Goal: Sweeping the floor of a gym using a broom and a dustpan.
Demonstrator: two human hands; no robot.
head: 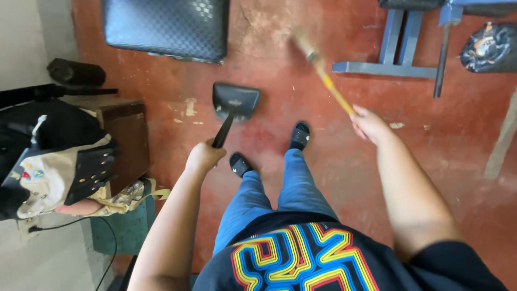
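Hands grip black plastic dustpan [235, 102] and yellow wooden broom handle [332, 89].

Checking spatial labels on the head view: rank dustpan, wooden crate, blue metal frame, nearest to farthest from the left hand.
From the left hand:
1. Dustpan, just ahead on the red floor; the hand grips its black handle.
2. Wooden crate, off to the left, beside the pile of bags.
3. Blue metal frame, far across at upper right, beyond the broom stick held by the right hand.

no packages, labels, signs or screens are visible here.
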